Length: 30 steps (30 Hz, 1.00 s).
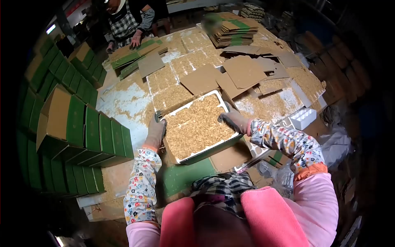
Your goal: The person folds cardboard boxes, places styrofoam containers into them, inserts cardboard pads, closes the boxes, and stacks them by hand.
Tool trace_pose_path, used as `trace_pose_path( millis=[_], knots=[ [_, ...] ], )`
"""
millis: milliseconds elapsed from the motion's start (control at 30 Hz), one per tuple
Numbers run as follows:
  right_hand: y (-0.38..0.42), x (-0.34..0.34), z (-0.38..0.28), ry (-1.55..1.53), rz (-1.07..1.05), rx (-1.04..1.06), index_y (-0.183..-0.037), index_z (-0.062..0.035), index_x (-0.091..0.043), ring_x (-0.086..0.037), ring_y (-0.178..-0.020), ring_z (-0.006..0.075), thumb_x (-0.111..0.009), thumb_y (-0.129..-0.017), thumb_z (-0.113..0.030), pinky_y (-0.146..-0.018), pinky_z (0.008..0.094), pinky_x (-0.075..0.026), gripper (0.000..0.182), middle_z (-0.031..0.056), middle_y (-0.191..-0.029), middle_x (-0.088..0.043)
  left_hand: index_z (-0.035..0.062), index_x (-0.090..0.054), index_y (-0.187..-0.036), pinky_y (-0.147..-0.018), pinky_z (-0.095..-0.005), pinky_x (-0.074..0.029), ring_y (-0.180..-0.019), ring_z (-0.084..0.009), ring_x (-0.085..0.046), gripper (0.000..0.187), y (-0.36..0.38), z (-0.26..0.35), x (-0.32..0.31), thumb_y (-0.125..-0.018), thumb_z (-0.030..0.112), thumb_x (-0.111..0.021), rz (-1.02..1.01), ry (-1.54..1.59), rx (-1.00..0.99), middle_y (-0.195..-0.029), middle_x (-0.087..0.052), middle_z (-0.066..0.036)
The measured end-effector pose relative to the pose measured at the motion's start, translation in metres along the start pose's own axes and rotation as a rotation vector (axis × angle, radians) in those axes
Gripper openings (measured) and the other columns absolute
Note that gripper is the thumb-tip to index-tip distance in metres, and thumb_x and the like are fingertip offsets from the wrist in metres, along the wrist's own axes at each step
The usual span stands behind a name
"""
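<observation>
In front of me is a green cardboard box (pixel 214 149) with a white foam tray (pixel 201 156) inside it. Light brown wood shavings (pixel 197 127) fill the tray to its rim. My left hand (pixel 156 131), in a grey glove, is closed on the left side of the box. Across from it my right hand (pixel 236 120), gloved too, grips the right edge, its dark fingertips over the rim onto the shavings. The box is slightly tilted. Beneath its near side lie a green cardboard piece (pixel 187 175) and brown cardboard (pixel 231 156).
Green boxes (pixel 92 127) are stacked high on the left. Loose cardboard sheets (pixel 243 71) and a flat stack (pixel 234 31) lie on the shavings-strewn table (pixel 125 101). A white foam piece (pixel 303 118) is at the right. Another person's gloved hand (pixel 136 39) rests on cardboard across the table.
</observation>
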State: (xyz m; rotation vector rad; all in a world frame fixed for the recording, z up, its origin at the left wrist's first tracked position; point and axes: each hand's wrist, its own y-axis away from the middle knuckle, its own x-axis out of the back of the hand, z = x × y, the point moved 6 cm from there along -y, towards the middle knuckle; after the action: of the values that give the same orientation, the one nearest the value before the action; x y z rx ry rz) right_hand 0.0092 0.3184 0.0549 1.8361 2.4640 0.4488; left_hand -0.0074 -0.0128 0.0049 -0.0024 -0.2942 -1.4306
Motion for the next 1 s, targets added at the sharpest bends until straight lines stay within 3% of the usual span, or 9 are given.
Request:
trace_pose_path(
  millis=[100, 300, 433, 500, 633, 767, 833, 967, 1000],
  knots=[
    [0.016, -0.001, 0.019, 0.134, 0.043, -0.046, -0.128, 0.0029, -0.04, -0.055, -0.102, 0.0247, -0.065, -0.078, -0.021, -0.089, 0.0338, -0.044, 0.061, 0.0194, -0.11, -0.057, 0.0036, -0.056, -0.111, -0.073, -0.0361, -0.049, -0.08, -0.0298, -0.063, 0.036, 0.027, 0.048, -0.011, -0.075, 0.005, -0.06, 0.115, -0.647, -0.364, -0.087, -0.065, -0.015],
    [0.04, 0.054, -0.065, 0.891, 0.33, 0.952, -0.132, -0.0112, -0.042, -0.038, -0.126, 0.0366, -0.061, -0.079, -0.017, -0.108, 0.0488, -0.028, 0.057, 0.0193, -0.135, -0.039, 0.0013, -0.058, -0.102, -0.076, -0.0398, -0.048, -0.085, -0.0371, -0.062, 0.031, 0.019, 0.056, -0.026, -0.072, 0.006, -0.064, 0.068, -0.804, -0.184, -0.089, -0.065, -0.021],
    [-0.077, 0.143, 0.055, 1.537, 0.194, 0.52, -0.135, -0.0185, -0.042, -0.028, -0.133, 0.0371, -0.047, -0.086, -0.019, -0.11, 0.0595, -0.011, 0.049, 0.0186, -0.142, -0.033, 0.0033, -0.056, -0.095, -0.077, -0.0418, -0.047, -0.087, -0.0386, -0.06, 0.031, 0.025, 0.068, -0.033, -0.07, 0.013, -0.072, 0.141, -0.879, -0.103, -0.087, -0.063, -0.021],
    [-0.124, 0.163, 0.077, 1.642, 0.032, 0.694, -0.129, -0.0206, -0.05, -0.03, -0.133, 0.0346, -0.041, -0.088, -0.018, -0.111, 0.059, -0.01, 0.042, 0.0162, -0.14, -0.037, 0.0046, -0.056, -0.099, -0.08, -0.0426, -0.047, -0.09, -0.0379, -0.059, 0.036, 0.027, 0.071, -0.033, -0.071, 0.018, -0.073, 0.157, -0.903, -0.013, -0.091, -0.063, -0.021],
    [-0.163, 0.14, -0.026, 1.376, 0.036, 0.728, -0.112, -0.0161, -0.061, -0.046, -0.115, 0.0299, -0.052, -0.084, -0.024, -0.105, 0.0472, -0.028, 0.031, 0.0123, -0.118, -0.052, 0.0066, -0.055, -0.106, -0.085, -0.0408, -0.046, -0.099, -0.0353, -0.059, 0.039, 0.03, 0.071, -0.032, -0.074, 0.022, -0.07, 0.157, -0.931, 0.095, -0.098, -0.063, -0.019],
    [-0.156, 0.144, -0.127, 1.113, 0.596, 0.899, -0.109, -0.0089, -0.061, -0.053, -0.104, 0.0334, -0.059, -0.081, -0.019, -0.092, 0.0451, -0.04, 0.03, 0.0131, -0.113, -0.056, 0.0023, -0.056, -0.107, -0.089, -0.0403, -0.045, -0.102, -0.0353, -0.058, 0.046, 0.033, 0.071, -0.031, -0.074, 0.03, -0.07, 0.129, -0.881, 0.079, -0.104, -0.062, -0.021],
    [-0.16, 0.132, -0.141, 0.969, 0.416, 0.644, -0.11, -0.0105, -0.059, -0.057, -0.094, 0.0351, -0.061, -0.08, -0.019, -0.079, 0.0441, -0.045, 0.032, 0.0133, -0.107, -0.056, 0.0001, -0.057, -0.103, -0.084, -0.0403, -0.046, -0.097, -0.0357, -0.06, 0.047, 0.038, 0.077, -0.029, -0.072, 0.032, -0.072, 0.14, -0.83, 0.003, -0.099, -0.063, -0.023],
    [0.019, -0.039, -0.177, 1.227, 0.025, 1.222, -0.102, -0.0075, -0.053, -0.058, -0.082, 0.0316, -0.058, -0.078, -0.012, -0.067, 0.0408, -0.048, 0.025, 0.0134, -0.091, -0.057, 0.0001, -0.057, -0.109, -0.088, -0.0387, -0.044, -0.096, -0.0333, -0.059, 0.045, 0.027, 0.055, -0.007, -0.083, 0.036, -0.064, 0.129, -0.14, -0.151, -0.097, -0.062, -0.02],
    [0.045, -0.075, -0.151, 1.312, -0.158, 1.319, -0.1, -0.0083, -0.054, -0.059, -0.085, 0.03, -0.057, -0.08, -0.016, -0.07, 0.0398, -0.048, 0.022, 0.012, -0.091, -0.057, 0.002, -0.054, -0.115, -0.091, -0.0389, -0.043, -0.096, -0.034, -0.057, 0.042, 0.009, 0.015, 0.003, -0.089, 0.034, -0.056, 0.099, 0.094, 0.109, -0.098, -0.061, -0.017]
  ],
)
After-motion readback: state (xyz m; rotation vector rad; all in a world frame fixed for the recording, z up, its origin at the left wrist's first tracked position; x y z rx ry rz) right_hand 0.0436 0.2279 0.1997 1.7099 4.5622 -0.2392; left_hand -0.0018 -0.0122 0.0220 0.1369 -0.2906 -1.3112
